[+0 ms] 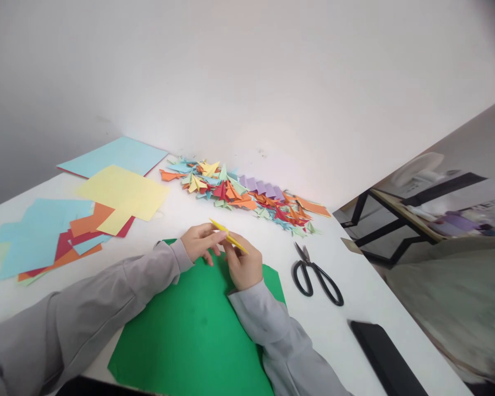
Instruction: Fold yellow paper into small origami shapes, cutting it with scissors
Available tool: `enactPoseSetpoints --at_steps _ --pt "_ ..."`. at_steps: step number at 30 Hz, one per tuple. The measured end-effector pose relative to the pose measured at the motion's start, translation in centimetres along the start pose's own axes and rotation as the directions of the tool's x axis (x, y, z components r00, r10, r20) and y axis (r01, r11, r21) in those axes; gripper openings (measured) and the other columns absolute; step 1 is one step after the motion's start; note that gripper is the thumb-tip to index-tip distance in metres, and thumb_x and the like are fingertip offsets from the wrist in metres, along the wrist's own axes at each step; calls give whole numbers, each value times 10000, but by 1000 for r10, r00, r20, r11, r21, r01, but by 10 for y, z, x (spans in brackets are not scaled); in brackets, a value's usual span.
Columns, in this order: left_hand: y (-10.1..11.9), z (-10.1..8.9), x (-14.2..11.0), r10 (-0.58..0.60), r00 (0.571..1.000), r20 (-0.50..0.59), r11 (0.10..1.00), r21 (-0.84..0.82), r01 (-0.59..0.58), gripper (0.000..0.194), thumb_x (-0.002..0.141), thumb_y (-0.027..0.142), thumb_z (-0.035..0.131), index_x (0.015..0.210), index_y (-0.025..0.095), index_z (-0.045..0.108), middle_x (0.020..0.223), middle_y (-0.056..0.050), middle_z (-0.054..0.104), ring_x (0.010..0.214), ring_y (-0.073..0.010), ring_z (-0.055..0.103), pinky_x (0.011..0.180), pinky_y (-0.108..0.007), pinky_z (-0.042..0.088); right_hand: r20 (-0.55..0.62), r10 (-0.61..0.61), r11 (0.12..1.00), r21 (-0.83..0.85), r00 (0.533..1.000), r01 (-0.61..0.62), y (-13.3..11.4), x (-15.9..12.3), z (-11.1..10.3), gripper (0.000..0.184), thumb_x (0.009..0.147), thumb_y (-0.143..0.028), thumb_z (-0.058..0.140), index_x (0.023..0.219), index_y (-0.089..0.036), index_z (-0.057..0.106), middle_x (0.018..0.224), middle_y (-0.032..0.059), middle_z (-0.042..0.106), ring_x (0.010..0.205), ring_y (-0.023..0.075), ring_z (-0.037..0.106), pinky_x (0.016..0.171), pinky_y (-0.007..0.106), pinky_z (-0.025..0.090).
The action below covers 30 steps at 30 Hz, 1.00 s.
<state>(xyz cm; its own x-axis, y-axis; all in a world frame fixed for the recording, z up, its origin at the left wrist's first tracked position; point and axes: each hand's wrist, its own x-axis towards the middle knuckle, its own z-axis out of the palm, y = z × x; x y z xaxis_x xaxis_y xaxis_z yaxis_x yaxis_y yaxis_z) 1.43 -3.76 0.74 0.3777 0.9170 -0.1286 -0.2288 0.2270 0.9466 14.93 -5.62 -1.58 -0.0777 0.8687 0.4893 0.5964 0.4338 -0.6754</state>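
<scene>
A narrow piece of folded yellow paper (pixel 236 242) is held between both hands above a green sheet (pixel 190 324). My right hand (pixel 246 268) pinches its right part, fingers curled. From the other side my left hand (pixel 198 242) grips it between thumb and fingers, with the lower fingers hanging loosely bent. The green sheet lies flat under my forearms, and they cover parts of it. Black-handled scissors (pixel 309 269) rest to the right of my right hand, blades pointing away from me and slightly apart.
Small folded paper planes (pixel 231 190) in many colours lie heaped along the wall. Orange paper (pixel 313 207) is at their right end. On the left are cut paper pieces (pixel 45 231), yellow sheets (pixel 124 190) and a blue sheet (pixel 115 154). A black flat object (pixel 385 357) sits near the right edge.
</scene>
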Motion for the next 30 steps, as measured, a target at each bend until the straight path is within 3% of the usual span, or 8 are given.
enactPoseSetpoints --at_steps 2,5,9,13,19,23,28,30 --pt "1 2 -3 -30 999 16 998 -45 31 522 591 358 659 1016 105 493 691 -30 550 551 -137 558 369 -261 475 2 -85 996 -2 996 85 3 0 0 283 788 -217 406 1007 -175 579 974 76 637 832 172 600 726 298 473" --pt "2 3 -4 -48 999 22 995 -91 50 528 628 266 647 1090 98 456 710 -42 567 575 -146 579 422 -279 499 1 -111 994 -13 994 111 8 -1 2 293 773 -187 408 1010 -167 580 988 86 635 908 180 585 793 314 459" --pt "1 1 -2 -63 998 13 991 -121 64 451 654 185 624 1068 82 475 697 -51 585 578 -150 589 447 -282 508 26 -9 999 51 1000 8 11 -2 4 299 746 -190 427 1005 -183 576 995 77 629 861 188 595 744 326 478" --pt "1 -2 1 -48 999 -21 987 -153 44 413 658 152 614 1045 86 485 700 -64 603 597 -168 603 450 -284 508 67 158 962 214 985 -169 8 -1 5 392 690 -173 445 1077 -181 511 877 56 623 599 146 587 545 288 484" --pt "4 -8 5 18 998 -58 968 -248 -32 512 579 114 649 1058 104 471 819 -92 617 664 -219 625 487 -311 512 162 413 710 559 896 -428 -2 7 3 299 720 -310 443 968 -153 499 565 -23 551 387 105 505 383 225 382" --pt "2 -10 6 11 999 -43 968 -248 -21 577 508 72 650 1059 95 481 798 -83 628 608 -204 620 488 -306 504 258 437 600 631 862 -493 -5 13 -1 421 745 -510 389 872 -139 543 551 2 570 379 105 508 376 224 367" --pt "-6 -10 10 19 995 -94 976 -214 -39 550 470 67 656 1006 124 548 808 -64 638 510 -146 594 464 -290 494 271 350 687 577 897 -442 -6 12 1 358 636 -440 593 839 -149 542 438 -59 499 319 69 416 347 198 311" --pt "-7 -10 12 40 994 -101 975 -216 -61 477 473 91 672 939 124 575 783 -57 647 505 -143 593 469 -285 492 252 318 713 572 914 -406 -6 12 3 335 651 -408 584 866 -158 529 446 -69 492 309 61 392 336 193 292"
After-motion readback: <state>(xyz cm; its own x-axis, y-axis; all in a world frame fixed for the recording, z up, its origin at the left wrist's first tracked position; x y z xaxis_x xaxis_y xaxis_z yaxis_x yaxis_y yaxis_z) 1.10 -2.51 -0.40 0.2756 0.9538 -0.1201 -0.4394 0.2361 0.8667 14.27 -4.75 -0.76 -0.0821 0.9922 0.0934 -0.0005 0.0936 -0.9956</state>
